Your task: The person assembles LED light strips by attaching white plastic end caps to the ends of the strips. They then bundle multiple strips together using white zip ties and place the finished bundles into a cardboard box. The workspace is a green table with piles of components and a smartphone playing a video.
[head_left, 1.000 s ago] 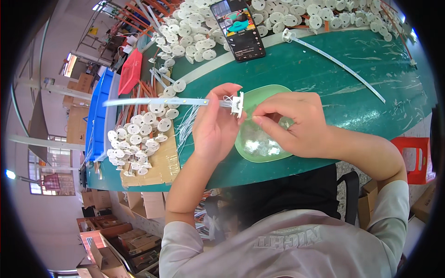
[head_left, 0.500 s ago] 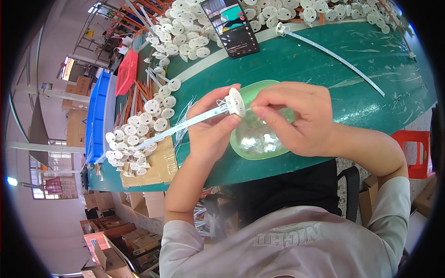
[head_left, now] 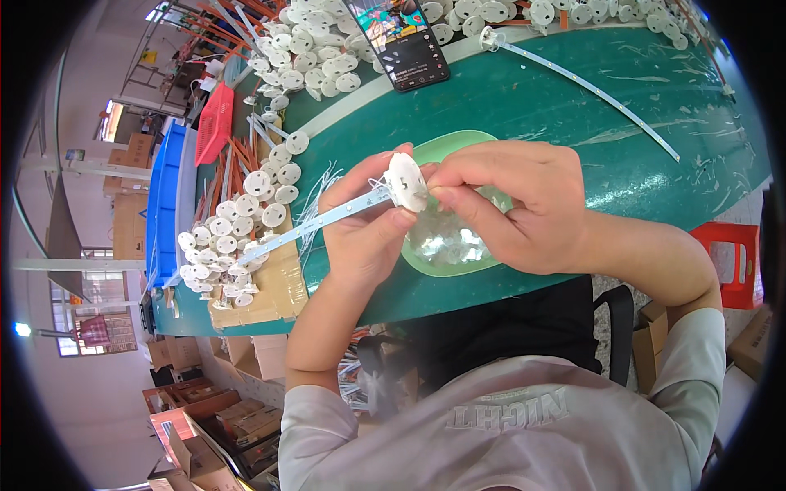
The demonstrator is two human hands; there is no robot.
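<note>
A white round plastic disc [head_left: 405,182] is gripped between the thumb and fingers of my left hand [head_left: 359,241]. From its back a narrow LED strip [head_left: 315,221] runs out to the lower left, with thin white wires by the joint. My right hand [head_left: 528,209] is closed in a pinch at the disc's right edge. Whatever is between those fingertips is too small or hidden to make out. Below both hands lies a light green tray [head_left: 426,263], holding shiny, clear small pieces [head_left: 458,248].
Many white discs on strips [head_left: 237,217] are heaped at the left on cardboard [head_left: 282,295], and more fill the far side. A phone [head_left: 401,45] and a single LED strip [head_left: 589,86] lie beyond the tray. A blue bin [head_left: 168,204] and red basket [head_left: 214,123] stand left.
The disc in my left hand has turned, so more of its flat face shows. The right fingertips have come closer to it. The whole view has shifted slightly.
</note>
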